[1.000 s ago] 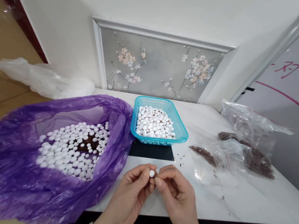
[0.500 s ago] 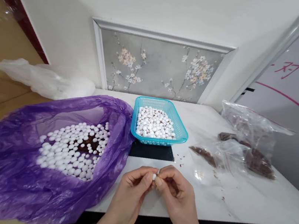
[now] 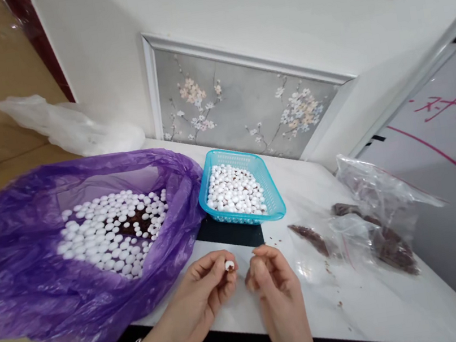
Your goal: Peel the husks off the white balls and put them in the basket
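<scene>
My left hand (image 3: 202, 298) pinches a small white foam ball (image 3: 229, 264) between thumb and fingertips, with brown grains showing at an opening in its near side. Just to the right, my right hand (image 3: 279, 297) is apart from the ball. Its thumb and fingertips are closed together, and I cannot tell whether something tiny sits in them. Beyond my hands, a blue plastic basket (image 3: 278, 207) holds many white balls with brown bits among them. On the left a purple plastic bag (image 3: 24, 270) lies wide, with loose white balls (image 3: 79, 239) and a dark brown patch of grains (image 3: 135, 223) inside.
Clear bags of brown grains (image 3: 396, 251) lie on the white table (image 3: 317, 306) at right, beside an opened bag with a grain pile (image 3: 309, 238). A dark mat (image 3: 228, 232) reaches under the basket. A framed flower picture (image 3: 242, 94) leans behind. A whiteboard (image 3: 436, 162) stands right.
My hands, together at the ball before, have separated. The right hand has moved off to the right and the ball has stayed in my left, its grain-filled opening now visible.
</scene>
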Motion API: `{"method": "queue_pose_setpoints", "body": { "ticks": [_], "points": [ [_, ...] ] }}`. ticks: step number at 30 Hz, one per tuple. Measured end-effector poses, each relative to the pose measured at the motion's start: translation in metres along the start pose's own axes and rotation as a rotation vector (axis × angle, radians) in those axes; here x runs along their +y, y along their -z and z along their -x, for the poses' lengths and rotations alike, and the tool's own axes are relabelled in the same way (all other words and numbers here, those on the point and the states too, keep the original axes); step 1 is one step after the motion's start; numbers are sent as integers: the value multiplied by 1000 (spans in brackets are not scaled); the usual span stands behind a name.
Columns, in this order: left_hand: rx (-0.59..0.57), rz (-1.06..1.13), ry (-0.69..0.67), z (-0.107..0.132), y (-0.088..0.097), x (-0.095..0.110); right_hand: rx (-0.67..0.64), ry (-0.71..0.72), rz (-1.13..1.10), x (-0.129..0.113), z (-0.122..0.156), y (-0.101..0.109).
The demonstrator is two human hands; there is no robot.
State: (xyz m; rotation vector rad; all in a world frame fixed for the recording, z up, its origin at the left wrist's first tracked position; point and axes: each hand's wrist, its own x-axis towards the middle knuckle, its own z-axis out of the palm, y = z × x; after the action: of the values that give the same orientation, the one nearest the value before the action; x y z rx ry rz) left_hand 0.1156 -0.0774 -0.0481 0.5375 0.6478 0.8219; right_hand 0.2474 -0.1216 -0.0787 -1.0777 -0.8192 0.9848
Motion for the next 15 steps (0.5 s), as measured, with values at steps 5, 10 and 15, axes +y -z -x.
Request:
{"method": "queue_pose_setpoints", "body": {
  "ticks": [5,10,15],
  "points": [
    [22,-42,-8,3,5,-2,33,0,75,5,1,1],
    [-6,-118,-59,4,4,-4,9,14,175,2,2,-1],
    [10,-45,-40,4,6,-4,13,38,189,-3,3,-3]
  ]
}}
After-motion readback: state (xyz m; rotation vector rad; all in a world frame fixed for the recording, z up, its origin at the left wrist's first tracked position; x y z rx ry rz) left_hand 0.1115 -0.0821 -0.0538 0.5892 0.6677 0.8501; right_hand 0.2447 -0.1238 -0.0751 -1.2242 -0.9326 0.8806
